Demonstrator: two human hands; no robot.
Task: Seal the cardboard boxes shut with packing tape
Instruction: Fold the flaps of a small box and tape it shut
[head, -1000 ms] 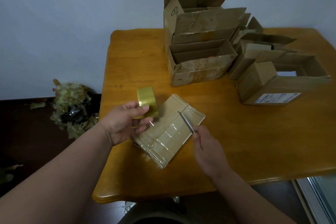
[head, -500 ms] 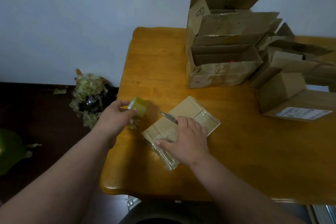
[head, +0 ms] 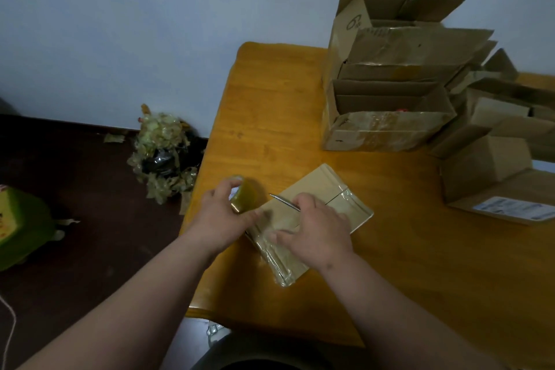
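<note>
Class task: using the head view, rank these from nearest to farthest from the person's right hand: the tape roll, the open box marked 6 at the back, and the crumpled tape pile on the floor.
From the right hand:
1. Tape roll, just left, in the left hand.
2. Crumpled tape pile, on the floor beyond the table's left edge.
3. Box marked 6, at the table's back.

Left hand [head: 220, 219] grips tape roll [head: 244, 195] beside box [head: 322, 189].

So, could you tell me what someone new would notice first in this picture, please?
Probably the two hands at the near left edge of the wooden table: the left hand grips a yellowish tape roll, while the right hand holds a thin metal blade and rests on a flat taped box. Behind them, open cardboard boxes crowd the table's far right.
</note>
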